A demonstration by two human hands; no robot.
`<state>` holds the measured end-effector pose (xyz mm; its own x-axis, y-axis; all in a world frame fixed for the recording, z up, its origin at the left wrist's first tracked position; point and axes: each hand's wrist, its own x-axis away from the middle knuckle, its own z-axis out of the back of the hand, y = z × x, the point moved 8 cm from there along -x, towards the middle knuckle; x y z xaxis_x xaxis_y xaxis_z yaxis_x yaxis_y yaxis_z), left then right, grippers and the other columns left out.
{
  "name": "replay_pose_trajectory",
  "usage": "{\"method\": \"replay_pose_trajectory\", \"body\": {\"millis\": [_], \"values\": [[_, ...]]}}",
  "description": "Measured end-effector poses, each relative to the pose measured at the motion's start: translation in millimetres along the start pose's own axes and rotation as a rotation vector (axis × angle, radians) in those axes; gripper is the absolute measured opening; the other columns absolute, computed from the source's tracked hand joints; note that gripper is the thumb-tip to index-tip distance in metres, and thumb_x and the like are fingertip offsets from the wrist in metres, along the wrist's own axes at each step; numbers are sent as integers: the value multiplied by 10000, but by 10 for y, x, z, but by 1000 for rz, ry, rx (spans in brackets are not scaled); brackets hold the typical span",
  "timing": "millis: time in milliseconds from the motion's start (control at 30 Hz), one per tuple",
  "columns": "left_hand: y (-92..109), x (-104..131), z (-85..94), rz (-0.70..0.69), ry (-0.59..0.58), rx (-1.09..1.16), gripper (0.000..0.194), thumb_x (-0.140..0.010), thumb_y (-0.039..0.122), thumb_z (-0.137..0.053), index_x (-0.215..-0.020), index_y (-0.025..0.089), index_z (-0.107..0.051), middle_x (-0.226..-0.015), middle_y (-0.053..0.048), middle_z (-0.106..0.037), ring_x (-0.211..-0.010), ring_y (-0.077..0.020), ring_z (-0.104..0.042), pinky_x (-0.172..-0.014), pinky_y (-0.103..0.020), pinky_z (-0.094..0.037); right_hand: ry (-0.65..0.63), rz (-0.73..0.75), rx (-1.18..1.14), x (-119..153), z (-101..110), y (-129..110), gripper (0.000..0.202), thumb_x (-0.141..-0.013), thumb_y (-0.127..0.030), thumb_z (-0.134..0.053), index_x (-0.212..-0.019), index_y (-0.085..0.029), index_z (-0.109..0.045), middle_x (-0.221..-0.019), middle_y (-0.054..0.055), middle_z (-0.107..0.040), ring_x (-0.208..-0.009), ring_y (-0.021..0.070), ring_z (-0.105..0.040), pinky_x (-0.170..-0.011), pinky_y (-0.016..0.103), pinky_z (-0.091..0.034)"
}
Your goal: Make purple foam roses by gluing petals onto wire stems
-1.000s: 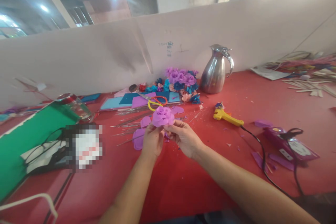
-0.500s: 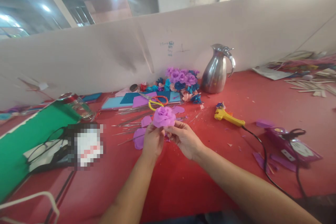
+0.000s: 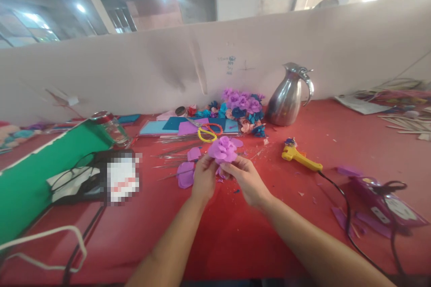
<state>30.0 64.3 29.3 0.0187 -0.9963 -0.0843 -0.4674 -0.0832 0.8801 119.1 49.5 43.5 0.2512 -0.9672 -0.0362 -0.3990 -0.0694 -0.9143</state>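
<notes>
Between my two hands is a purple paper flower (image 3: 222, 149), its layered petals facing up. My left hand (image 3: 205, 175) pinches it from below on the left. The fingers of my right hand (image 3: 247, 177) are closed on its underside at the right; the fingertips are partly hidden beneath the petals. Just left of my hands lie cut purple petals (image 3: 186, 175) and several thin wires (image 3: 171, 158). Behind the flower rest scissors (image 3: 208, 133) with yellow and red handles, on stacked coloured sheets (image 3: 156, 127).
A heap of finished flowers (image 3: 240, 101) and a steel jug (image 3: 286, 98) stand by the partition. A yellow glue gun (image 3: 301, 158) and its cord lie at right, near a purple power box (image 3: 384, 202). At left are a glass jar (image 3: 114, 129) and a green board (image 3: 63, 157).
The whole view has shifted, so things sit further right in the picture. Both hands still hold the flower, which appears tilted slightly differently.
</notes>
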Motion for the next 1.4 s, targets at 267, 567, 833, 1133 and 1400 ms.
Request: {"method": "replay_pose_trajectory", "body": {"millis": [267, 567, 833, 1133, 1400], "values": [[11, -17, 72, -13, 95, 84, 211, -583, 212, -766, -780, 181, -696, -639, -5, -671, -600, -155, -622, -533, -241, -470, -17, 47, 114, -5, 21, 37, 65, -671, -256, -642, -697, -197, -633, -617, -24, -570, -582, 119, -476, -578, 249, -382], [-148, -5, 146, 3, 136, 125, 193, -508, 213, -803, -665, 163, -702, -615, -39, -685, -643, -185, -633, -598, -277, -482, 119, 133, 322, 9, 243, 89, 267, -627, -277, -685, -883, -213, -646, -749, 13, -667, -646, 169, -575, -622, 285, -435], [-288, 10, 80, 125, 92, 338, 304, -427, 291, -837, -628, 119, -688, -535, -44, -626, -460, -134, -535, -470, -267, -394, 95, 97, 606, -76, 383, 276, 284, -699, -442, -656, -824, -187, -655, -647, 29, -640, -566, 169, -542, -539, 278, -405], [-288, 40, 189, 191, 182, 316, 302, -430, 269, -849, -596, 120, -646, -531, 4, -563, -466, -80, -477, -463, -228, -336, 19, 145, 586, -29, 268, 181, 278, -758, -446, -645, -864, -191, -675, -675, 22, -607, -593, 158, -510, -564, 285, -402], [-219, -21, 218, 219, 177, 258, 195, -539, 204, -807, -656, 135, -666, -628, -12, -638, -583, -103, -574, -558, -220, -421, 45, 75, 318, -133, 172, 186, 284, -710, -456, -682, -748, -177, -652, -539, -26, -529, -468, 102, -429, -472, 243, -338]]}}
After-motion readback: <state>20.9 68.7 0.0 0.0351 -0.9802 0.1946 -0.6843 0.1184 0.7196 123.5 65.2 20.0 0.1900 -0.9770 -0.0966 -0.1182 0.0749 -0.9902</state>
